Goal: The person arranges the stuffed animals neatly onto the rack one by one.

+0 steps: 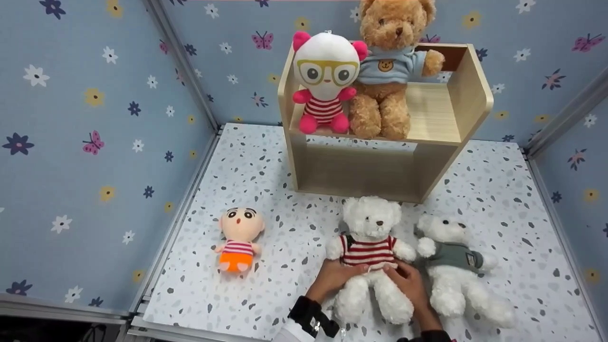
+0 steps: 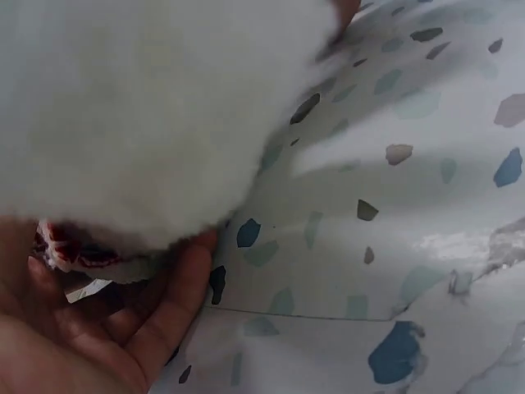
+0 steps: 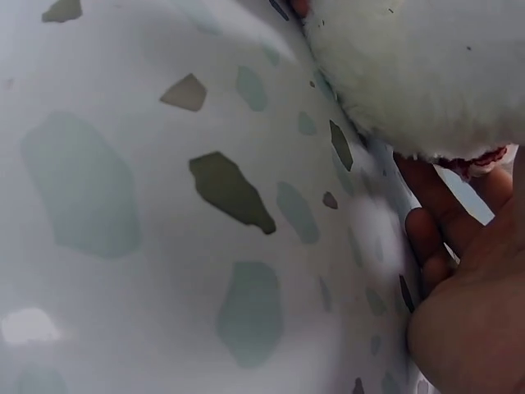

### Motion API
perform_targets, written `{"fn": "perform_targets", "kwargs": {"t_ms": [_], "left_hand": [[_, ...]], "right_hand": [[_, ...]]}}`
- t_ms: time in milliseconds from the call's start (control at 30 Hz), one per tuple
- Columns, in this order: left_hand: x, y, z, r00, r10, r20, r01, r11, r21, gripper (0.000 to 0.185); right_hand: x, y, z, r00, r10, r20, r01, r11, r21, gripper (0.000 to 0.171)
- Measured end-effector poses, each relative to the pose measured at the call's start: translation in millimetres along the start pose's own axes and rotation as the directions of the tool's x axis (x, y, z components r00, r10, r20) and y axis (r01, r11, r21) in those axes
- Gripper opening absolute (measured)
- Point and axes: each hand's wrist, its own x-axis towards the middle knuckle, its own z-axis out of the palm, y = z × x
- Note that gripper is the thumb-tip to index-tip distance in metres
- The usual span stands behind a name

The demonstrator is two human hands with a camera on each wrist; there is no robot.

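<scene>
Both of my hands, left hand (image 1: 336,280) and right hand (image 1: 409,284), curl round the waist of the white striped-shirt bear (image 1: 371,256), which lies face-up on the speckled floor (image 1: 285,266) before the wooden shelf (image 1: 380,166), gripping it from either side, apparently to lift it evenly.

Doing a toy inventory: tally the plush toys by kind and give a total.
White bears: 2 (striped-shirt bear, green-shirt bear)
Brown bears: 1 (brown bear)
Dolls: 2 (glasses doll, orange-shorts doll)
Total: 5
</scene>
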Motion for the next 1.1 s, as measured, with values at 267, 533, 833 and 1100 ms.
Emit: {"fn": "perform_targets", "kwargs": {"t_ms": [267, 533, 833, 1100], "left_hand": [[1.3, -3.0, -2.1, 0.998, 0.059, -0.024, -0.059, 0.998, -0.019, 0.065], [2.8, -8.5, 0.7, 0.998, 0.038, -0.058, -0.039, 0.999, -0.026, 0.053], [7.1, -16.9, -2.9, 0.996, 0.033, -0.081, -0.037, 0.998, -0.044, 0.044], [7.7, -19.8, -15.5, 0.996, -0.062, -0.063, 0.049, 0.98, -0.193, 0.044]], "right_hand": [[2, 4, 2, 0.997, -0.064, 0.039, 0.065, 0.998, -0.018, 0.043], [0, 3, 4, 0.996, -0.035, 0.086, 0.039, 0.998, -0.045, 0.044], [-10, -32, 2, 0.992, 0.05, 0.111, -0.029, 0.982, -0.187, 0.059], [-22, -95, -8, 0.992, -0.011, 0.125, 0.062, 0.907, -0.416, 0.055]]}}
